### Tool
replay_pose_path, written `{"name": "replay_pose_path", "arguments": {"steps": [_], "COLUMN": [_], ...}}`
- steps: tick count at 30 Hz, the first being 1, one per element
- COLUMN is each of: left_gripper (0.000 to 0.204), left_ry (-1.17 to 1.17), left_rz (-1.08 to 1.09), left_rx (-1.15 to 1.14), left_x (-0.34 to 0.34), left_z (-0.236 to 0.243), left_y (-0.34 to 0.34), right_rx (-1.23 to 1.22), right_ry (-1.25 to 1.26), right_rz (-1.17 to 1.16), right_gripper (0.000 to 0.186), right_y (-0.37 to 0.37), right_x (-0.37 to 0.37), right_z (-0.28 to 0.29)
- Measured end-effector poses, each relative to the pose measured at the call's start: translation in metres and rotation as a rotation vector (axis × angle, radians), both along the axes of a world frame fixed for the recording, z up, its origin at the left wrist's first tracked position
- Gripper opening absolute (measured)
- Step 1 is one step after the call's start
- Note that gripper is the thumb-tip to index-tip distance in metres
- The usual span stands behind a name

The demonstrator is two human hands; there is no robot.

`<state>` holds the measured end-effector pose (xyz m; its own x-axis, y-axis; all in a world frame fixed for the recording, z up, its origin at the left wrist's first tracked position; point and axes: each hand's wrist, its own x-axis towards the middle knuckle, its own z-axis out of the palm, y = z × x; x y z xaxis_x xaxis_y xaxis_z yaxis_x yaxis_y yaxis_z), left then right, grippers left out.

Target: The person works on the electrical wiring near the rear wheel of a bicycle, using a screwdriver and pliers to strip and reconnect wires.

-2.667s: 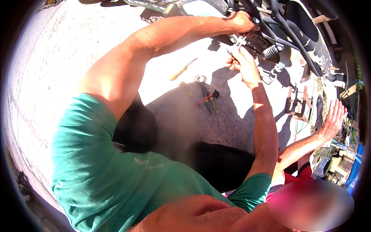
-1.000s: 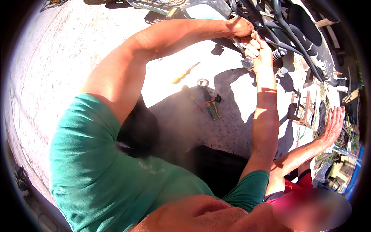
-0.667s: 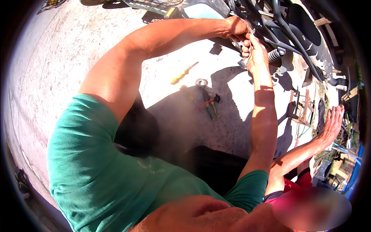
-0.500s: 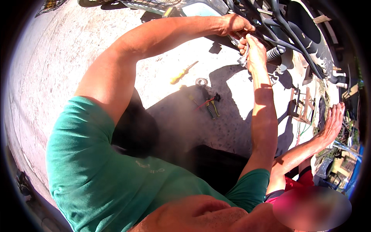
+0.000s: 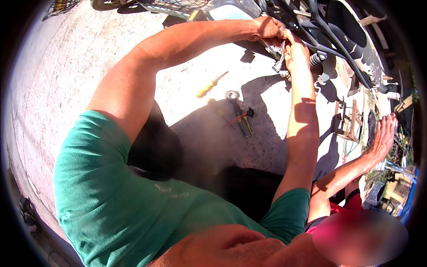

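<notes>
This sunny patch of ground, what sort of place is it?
Probably an outdoor yard serving as a repair spot: sunlit concrete ground, a yellow-handled screwdriver and pliers lying on it, and a dark tubular vehicle frame with a coil spring.

At one o'clock, the right hand (image 5: 297, 54) partly hides a metal piece (image 5: 278, 66); at four, a person's head (image 5: 360, 238) is blurred.

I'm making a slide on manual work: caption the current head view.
Left hand and right hand meet beside dark tubing; a yellow-handled screwdriver lies on sunlit ground.
</notes>
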<state>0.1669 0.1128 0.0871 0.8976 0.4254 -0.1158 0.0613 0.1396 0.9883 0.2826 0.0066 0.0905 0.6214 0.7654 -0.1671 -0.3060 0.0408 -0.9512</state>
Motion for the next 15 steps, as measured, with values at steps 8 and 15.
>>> {"name": "replay_pose_path", "arguments": {"steps": [8,15], "left_gripper": [0.017,0.019], "left_ry": [0.048,0.017], "left_rz": [-0.064,0.038], "left_rx": [0.300,0.454], "left_x": [-0.022,-0.015], "left_z": [0.025,0.008], "left_y": [-0.009,0.003], "right_rx": [-0.151,-0.145], "right_ry": [0.040,-0.250], "right_rz": [-0.032,-0.105], "right_gripper": [0.014,0.025], "right_y": [-0.009,-0.023], "right_x": [0.006,0.021], "right_z": [0.006,0.023]}}
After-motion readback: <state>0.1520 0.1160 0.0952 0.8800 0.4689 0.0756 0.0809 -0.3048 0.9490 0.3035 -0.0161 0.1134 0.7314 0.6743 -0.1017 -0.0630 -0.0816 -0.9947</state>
